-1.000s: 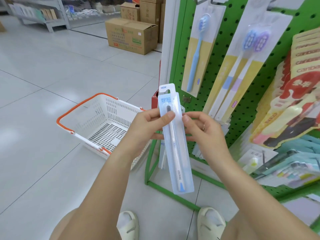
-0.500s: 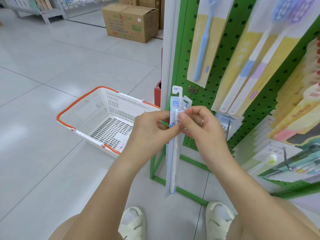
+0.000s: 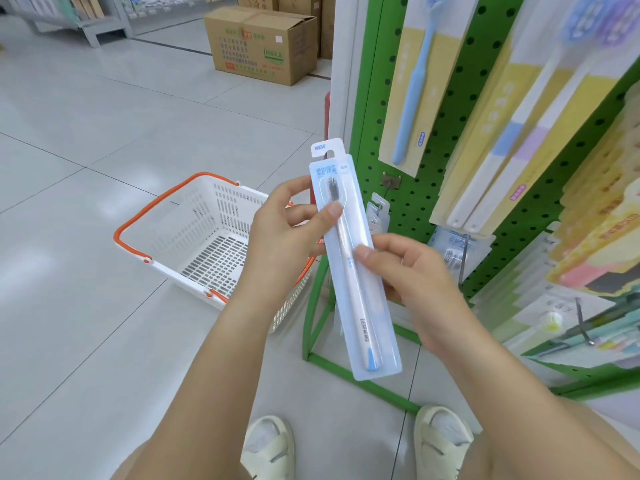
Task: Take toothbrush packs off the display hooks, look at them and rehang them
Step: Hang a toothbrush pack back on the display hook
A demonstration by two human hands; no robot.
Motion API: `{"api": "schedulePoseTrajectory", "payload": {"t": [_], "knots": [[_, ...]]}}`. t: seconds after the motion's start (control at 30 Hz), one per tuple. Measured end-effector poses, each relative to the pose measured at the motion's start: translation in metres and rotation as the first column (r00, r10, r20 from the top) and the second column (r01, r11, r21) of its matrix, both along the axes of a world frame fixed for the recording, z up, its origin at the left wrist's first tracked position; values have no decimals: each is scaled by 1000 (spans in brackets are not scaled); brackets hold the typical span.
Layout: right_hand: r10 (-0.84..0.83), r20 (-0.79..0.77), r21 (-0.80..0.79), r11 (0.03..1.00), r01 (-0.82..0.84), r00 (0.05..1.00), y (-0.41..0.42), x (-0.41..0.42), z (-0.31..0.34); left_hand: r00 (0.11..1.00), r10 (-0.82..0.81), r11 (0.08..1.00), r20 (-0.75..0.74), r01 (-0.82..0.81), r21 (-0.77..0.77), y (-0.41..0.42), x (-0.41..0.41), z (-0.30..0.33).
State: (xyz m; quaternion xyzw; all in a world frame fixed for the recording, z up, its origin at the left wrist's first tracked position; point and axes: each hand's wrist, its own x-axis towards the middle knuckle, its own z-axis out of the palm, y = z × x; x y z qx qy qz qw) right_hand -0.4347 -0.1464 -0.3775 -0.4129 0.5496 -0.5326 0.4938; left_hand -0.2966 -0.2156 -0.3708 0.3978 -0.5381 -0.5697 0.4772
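Note:
I hold a long clear toothbrush pack (image 3: 360,306) with a white brush and blue tip, its front facing me, tilted slightly left at the top. My left hand (image 3: 287,237) pinches its upper part, thumb on the front near the bristles. My right hand (image 3: 405,268) pinches its right edge at mid-length. Behind the pack a bare metal display hook (image 3: 389,183) juts from the green pegboard (image 3: 422,188). More packs of the same kind (image 3: 453,251) hang on a hook to the right.
A white shopping basket (image 3: 207,237) with orange handles sits on the tiled floor at left. Large yellow toothbrush packs (image 3: 491,133) hang above on the pegboard. Colourful packs (image 3: 595,258) crowd the right. A cardboard box (image 3: 259,43) stands farther back. My shoes (image 3: 443,441) are below.
The pack has turned from edge-on to front-facing and risen slightly. My right hand slid down from the top to the pack's middle edge.

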Motion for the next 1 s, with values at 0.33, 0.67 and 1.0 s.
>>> {"api": "schedulePoseTrajectory", "payload": {"t": [0.33, 0.67, 1.0], "knots": [[-254, -581, -321, 945, 69, 773, 9, 0, -15, 997, -75, 994, 33, 72, 78, 3, 0, 5], [99, -362, 12, 995, -102, 927, 3, -9, -6, 980, 184, 957, -79, -160, 244, -7, 13, 9], [185, -24, 86, 979, -183, 982, 8, -16, 2, 928, 330, 916, -171, -272, 294, -14, 25, 9]]}}
